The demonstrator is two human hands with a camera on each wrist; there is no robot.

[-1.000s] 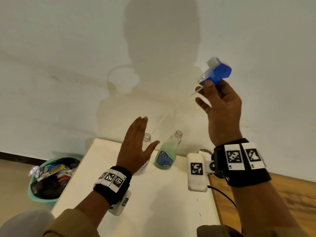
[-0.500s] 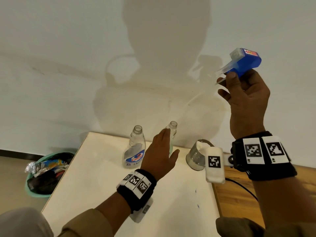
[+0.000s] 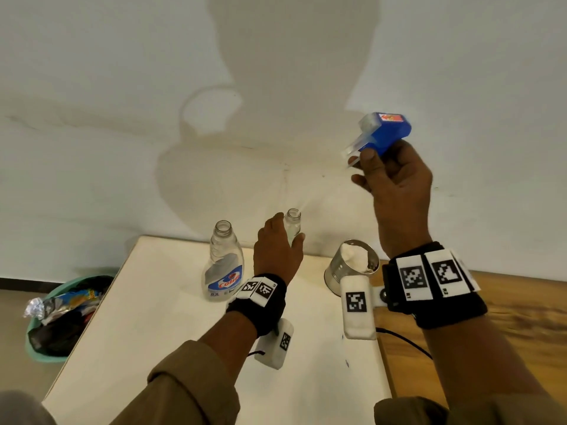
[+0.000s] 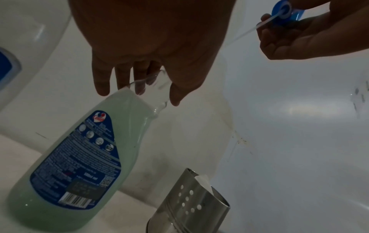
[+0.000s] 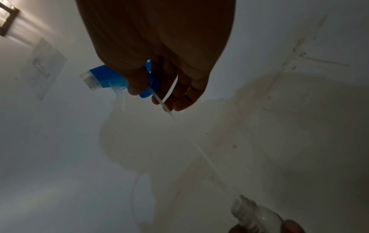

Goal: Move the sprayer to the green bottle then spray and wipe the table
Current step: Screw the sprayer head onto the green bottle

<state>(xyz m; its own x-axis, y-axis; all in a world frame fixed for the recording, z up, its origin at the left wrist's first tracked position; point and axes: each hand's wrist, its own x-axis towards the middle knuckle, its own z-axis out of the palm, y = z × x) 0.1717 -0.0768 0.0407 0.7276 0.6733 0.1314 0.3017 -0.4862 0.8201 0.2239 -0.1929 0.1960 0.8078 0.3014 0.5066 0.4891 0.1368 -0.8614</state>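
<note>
The green bottle [image 3: 293,223] stands uncapped at the back of the white table [image 3: 171,332]. My left hand [image 3: 283,231] grips its neck, fingers on one side and thumb on the other; the left wrist view shows the green liquid and blue label [image 4: 75,157]. My right hand [image 3: 368,167] holds the blue sprayer head [image 3: 385,133] high up to the right of the bottle. Its thin clear dip tube [image 5: 199,149] slants down to the bottle's mouth [image 5: 244,203]. Whether the tip is inside, I cannot tell.
An empty clear bottle [image 3: 222,265] with a blue label stands just left of the green one. A perforated metal cup [image 3: 352,266] with something white in it stands to the right. A wooden surface [image 3: 506,317] adjoins the table; a teal bin [image 3: 61,317] with rubbish sits on the floor at left.
My left hand has reached past the clear bottle and closed on the green bottle's neck. My right hand has brought the sprayer left and down, its tube now pointing at the mouth.
</note>
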